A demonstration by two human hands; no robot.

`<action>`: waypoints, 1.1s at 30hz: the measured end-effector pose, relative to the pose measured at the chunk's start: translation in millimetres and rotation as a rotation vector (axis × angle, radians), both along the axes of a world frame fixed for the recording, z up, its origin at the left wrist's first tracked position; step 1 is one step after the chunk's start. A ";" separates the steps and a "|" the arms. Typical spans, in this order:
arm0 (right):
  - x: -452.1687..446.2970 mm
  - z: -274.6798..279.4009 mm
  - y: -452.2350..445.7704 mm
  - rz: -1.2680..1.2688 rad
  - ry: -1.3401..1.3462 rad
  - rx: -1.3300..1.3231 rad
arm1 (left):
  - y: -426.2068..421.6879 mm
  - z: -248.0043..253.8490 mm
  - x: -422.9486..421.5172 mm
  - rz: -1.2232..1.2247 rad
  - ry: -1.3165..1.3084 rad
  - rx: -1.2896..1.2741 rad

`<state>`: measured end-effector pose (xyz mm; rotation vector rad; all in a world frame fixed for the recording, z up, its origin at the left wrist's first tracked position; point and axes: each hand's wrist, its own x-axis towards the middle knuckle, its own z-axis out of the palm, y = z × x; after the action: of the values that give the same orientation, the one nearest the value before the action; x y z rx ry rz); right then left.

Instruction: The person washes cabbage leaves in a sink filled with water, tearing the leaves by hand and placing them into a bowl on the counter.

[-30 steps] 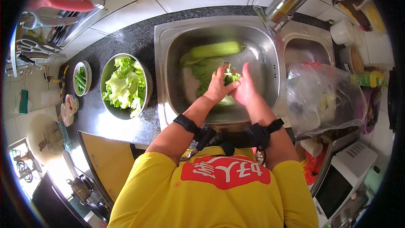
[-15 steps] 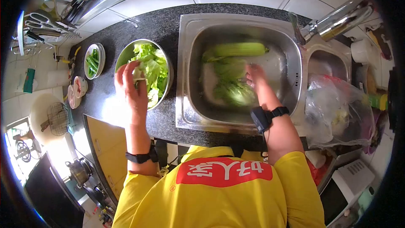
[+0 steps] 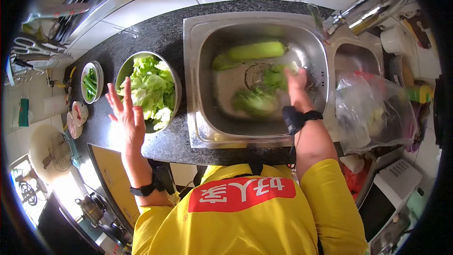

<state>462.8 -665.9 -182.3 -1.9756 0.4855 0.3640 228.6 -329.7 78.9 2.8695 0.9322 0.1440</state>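
Note:
Leafy green lettuce [image 3: 153, 85] fills a metal bowl [image 3: 178, 95] on the counter. My left hand [image 3: 126, 118] is held over the counter at the bowl's near left edge, fingers spread, with nothing in it. Inside the steel sink [image 3: 222, 108], my right hand [image 3: 296, 84] is slightly blurred, its fingers curled at a lettuce leaf [image 3: 274, 76], which it appears to grip. More lettuce leaves [image 3: 255, 102] lie on the sink bottom near the drain. A long pale green vegetable [image 3: 257, 51] rests along the far side of the sink.
A faucet [image 3: 373, 12] reaches in from the back right, above a small second basin [image 3: 356, 59]. A clear plastic bag [image 3: 370, 113] sits at its near side. Stacked plates [image 3: 98, 81] with green peppers and small bowls [image 3: 79, 112] stand to the left.
My left hand has drawn back from the lettuce bowl and its fingers have spread. In the sink, the leaves have shifted apart, uncovering the drain, with my right hand now at one leaf.

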 end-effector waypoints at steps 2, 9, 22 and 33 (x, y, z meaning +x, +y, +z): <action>-12.5 -3.9 7.1 0.424 -0.186 -0.429 | -15.0 8.5 9.9 -0.012 -0.078 0.068; -2.1 15.8 -6.4 0.184 -0.076 -0.344 | -85.2 16.6 57.4 -0.412 -0.401 -0.264; -4.7 128.2 3.0 0.575 -0.218 0.147 | -169.5 -120.1 166.0 -0.654 -0.141 -0.883; -16.8 115.3 7.9 0.436 0.141 0.764 | -200.1 -137.1 174.8 0.024 -0.522 -1.942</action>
<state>445.9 -658.0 -67.0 -1.2914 -0.0269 0.8288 403.4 -529.7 -58.3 0.9301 0.4178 -0.0361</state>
